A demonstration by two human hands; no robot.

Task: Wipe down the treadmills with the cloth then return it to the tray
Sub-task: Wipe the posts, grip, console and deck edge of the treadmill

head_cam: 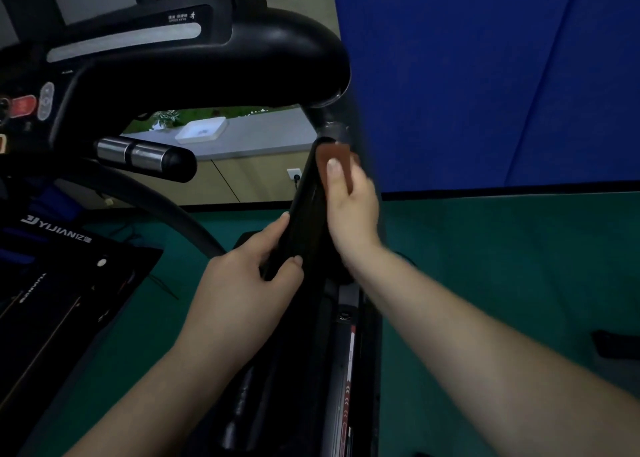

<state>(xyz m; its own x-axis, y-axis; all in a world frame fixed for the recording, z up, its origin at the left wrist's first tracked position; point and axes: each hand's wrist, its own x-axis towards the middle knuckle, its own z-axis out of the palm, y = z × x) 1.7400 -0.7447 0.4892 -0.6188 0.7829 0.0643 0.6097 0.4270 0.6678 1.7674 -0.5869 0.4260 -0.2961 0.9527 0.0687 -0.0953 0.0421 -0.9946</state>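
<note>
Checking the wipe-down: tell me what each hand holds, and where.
Right hand presses the brown cloth against the treadmill upright; left hand grips that upright lower down.

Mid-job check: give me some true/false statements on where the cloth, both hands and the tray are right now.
1. The right hand presses the brown cloth against the treadmill upright. True.
2. The left hand holds the cloth. False: its grip is on the upright, lower down.
3. The white tray sits on the counter beyond the treadmill. True.
4. The cloth lies in the tray. False: it is under the right hand.
</note>
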